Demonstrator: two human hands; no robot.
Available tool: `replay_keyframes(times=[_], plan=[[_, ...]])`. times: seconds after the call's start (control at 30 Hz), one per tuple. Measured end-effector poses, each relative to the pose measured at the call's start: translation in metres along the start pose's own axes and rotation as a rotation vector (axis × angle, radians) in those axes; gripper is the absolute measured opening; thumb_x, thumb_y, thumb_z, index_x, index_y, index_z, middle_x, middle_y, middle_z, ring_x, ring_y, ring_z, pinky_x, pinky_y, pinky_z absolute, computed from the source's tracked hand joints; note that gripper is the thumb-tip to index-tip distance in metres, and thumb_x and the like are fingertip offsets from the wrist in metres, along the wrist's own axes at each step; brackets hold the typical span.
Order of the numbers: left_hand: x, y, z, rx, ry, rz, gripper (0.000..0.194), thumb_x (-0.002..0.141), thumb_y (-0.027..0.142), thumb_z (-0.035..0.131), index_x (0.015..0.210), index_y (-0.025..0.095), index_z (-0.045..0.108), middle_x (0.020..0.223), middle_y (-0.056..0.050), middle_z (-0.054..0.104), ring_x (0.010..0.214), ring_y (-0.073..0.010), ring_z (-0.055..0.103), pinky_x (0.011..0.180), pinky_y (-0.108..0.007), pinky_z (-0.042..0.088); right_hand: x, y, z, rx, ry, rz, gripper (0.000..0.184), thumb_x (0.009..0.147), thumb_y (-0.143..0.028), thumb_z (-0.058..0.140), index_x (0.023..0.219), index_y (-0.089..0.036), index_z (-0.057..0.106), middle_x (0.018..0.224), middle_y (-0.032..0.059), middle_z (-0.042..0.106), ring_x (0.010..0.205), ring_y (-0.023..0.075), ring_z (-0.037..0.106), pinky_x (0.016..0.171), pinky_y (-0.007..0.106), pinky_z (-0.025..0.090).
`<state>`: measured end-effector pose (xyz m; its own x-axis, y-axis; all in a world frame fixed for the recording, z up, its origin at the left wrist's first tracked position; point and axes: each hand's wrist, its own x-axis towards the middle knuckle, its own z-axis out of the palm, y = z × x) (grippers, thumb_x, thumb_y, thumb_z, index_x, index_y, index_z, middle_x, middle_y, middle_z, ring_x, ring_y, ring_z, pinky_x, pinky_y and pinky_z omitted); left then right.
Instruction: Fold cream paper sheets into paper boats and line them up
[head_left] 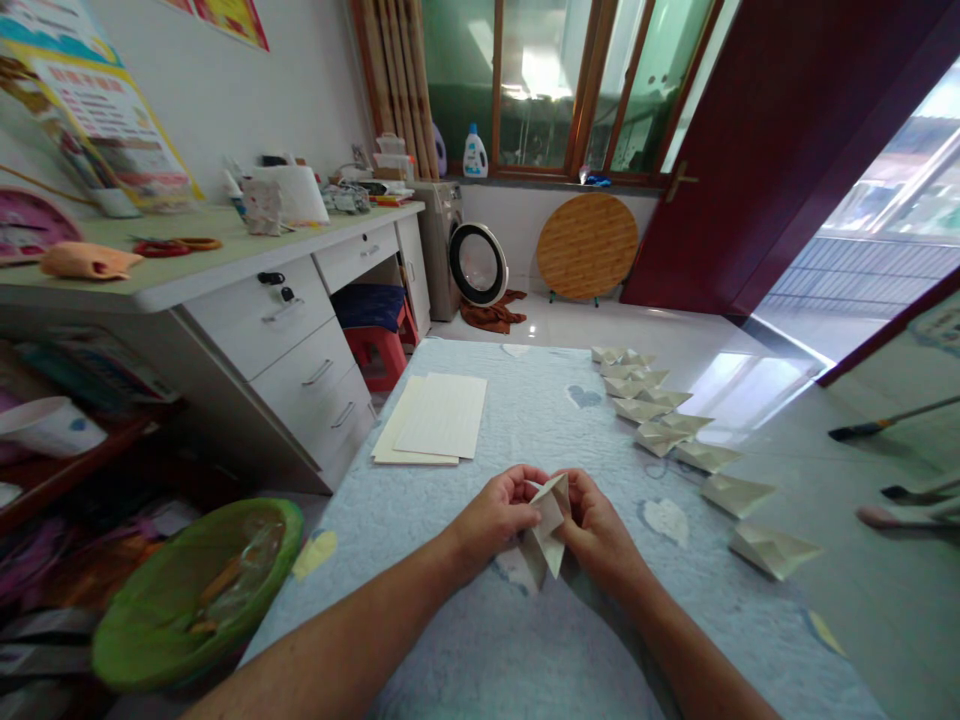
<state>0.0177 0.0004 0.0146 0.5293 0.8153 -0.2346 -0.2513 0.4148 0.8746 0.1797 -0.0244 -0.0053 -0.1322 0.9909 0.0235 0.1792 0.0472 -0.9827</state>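
the folded paper piece (pixel 546 530) is gripped between the left hand (pixel 495 515) and the right hand (pixel 596 535). both hands are partly closed on it, and it is held just above the counter (pixel 480 660), which is covered by a pale blue quilted cloth. a stack of cream paper sheets (pixel 435 420) is laid farther along the counter, and a row of folded paper shapes (pixel 660 435) is lined along its right edge. a green basin (pixel 195 590) is seen beside the counter on the left. farther away, a white desk (pixel 285 340) is placed at the left, and a washing machine (pixel 476 250) is seen below a window (pixel 540 90).
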Motion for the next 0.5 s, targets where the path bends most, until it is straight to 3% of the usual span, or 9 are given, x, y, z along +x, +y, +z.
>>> replay_keyframes(times=[0.5], plan=[[0.0028,-0.0033,-0.0051,-0.061,-0.005,-0.019,0.046,0.057,0.014,0.069,0.102,0.014,0.058,0.081,-0.003,0.069,0.066,-0.0124,0.059,0.059,-0.021,0.036,-0.0007,-0.0010,-0.0002,0.062,-0.012,0.021,0.026,0.080,-0.031,0.065,0.099,-0.022,0.050,0.075,-0.0036,0.058,0.064,0.0124,0.053,0.055,0.022,0.041]])
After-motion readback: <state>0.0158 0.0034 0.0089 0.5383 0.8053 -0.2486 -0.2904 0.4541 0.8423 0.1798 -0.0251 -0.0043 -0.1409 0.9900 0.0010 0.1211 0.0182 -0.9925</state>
